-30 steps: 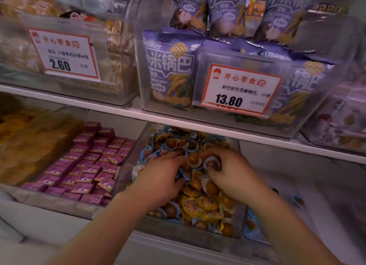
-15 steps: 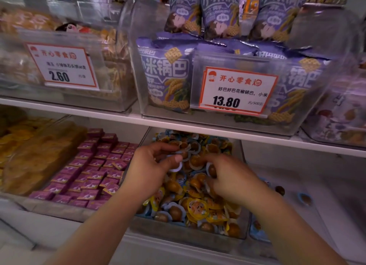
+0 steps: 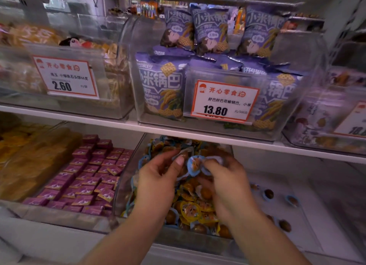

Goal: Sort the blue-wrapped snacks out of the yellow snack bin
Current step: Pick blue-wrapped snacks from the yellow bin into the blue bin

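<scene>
A clear bin [image 3: 126, 177] on the lower shelf holds a heap of small round snacks, yellow-wrapped ones [image 3: 191, 212] at the front and blue-wrapped ones [image 3: 168, 140] toward the back. Both hands are raised over the heap. My right hand [image 3: 227, 185] pinches a blue-wrapped snack [image 3: 195, 164] between thumb and fingers. My left hand [image 3: 160, 175] has its thumb and fingers closed on another pale blue-rimmed snack [image 3: 183, 153] just left of it. The two hands almost touch.
To the right, a bin [image 3: 316, 215] holds a few loose blue-wrapped snacks [image 3: 268, 194]. Left of the heap lie pink boxed sweets [image 3: 85, 177] and orange packs [image 3: 29, 161]. The shelf edge [image 3: 178, 130] above carries bins of purple bags [image 3: 162, 86] with price tags.
Both hands have lifted out of the heap and come together, each now pinching a blue-wrapped snack. The view has tilted up slightly.
</scene>
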Demonstrator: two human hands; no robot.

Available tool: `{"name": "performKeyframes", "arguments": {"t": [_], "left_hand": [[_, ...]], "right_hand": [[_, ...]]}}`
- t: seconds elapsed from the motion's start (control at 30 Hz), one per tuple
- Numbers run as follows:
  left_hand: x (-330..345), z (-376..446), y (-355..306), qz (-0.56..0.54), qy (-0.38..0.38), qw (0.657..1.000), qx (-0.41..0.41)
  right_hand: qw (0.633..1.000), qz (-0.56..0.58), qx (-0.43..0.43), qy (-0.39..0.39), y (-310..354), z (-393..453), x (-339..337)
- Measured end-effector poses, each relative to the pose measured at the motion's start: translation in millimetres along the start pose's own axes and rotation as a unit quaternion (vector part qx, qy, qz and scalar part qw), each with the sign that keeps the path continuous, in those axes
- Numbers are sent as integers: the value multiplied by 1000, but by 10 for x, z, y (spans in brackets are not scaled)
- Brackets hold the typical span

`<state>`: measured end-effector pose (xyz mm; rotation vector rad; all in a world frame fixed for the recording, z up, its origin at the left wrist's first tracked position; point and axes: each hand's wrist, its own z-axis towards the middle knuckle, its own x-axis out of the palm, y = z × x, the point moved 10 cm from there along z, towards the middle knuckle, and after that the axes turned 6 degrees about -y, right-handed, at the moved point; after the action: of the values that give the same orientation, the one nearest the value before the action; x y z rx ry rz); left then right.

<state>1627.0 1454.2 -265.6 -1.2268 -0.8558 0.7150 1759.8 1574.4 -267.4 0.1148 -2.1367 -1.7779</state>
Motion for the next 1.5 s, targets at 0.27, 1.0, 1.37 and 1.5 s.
{"name": "performKeyframes", "arguments": {"t": [0.27,1.0,1.37,1.5], "left_hand": [[562,-668,-487,278,73,898,334],[275,-434,-336,292,105,916,254],[-1042,-391,-404,183,-107,968,135],[-1144,-296,-330,175,-111,972,113]], "right_hand": [[917,313,246,13,-186,-486,43],[992,-57,84,-68,54,780,-1948],[838,-373,-384,111,540,-592,-371],[773,-484,-351,214,178,-434,556]]}}
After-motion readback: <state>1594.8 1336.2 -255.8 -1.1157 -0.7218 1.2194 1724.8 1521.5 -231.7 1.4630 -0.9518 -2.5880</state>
